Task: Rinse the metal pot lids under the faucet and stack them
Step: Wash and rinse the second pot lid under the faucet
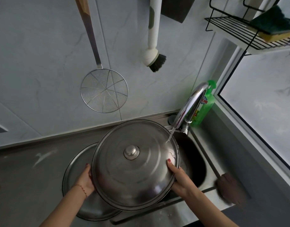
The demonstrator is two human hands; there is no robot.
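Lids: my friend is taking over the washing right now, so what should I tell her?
Left hand grips the domed lid's left rim; right hand grips its right rim.
The lid is tilted over the sink. Water from the faucet hits its upper right edge.
A second lid lies on the counter to the left, partly under the held one.
Done: rinsing has begun.
Left: finish rinsing, then stack. Whether the second lid is rinsed cannot be told.

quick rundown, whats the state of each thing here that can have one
faucet: running, thin stream landing on the lid
domed lid: held over the sink, knob up
left hand: grips the lid's left rim
right hand: grips its right rim
flat lid: lying on the counter
skimmer: hanging on the wall
brush: hanging on the wall
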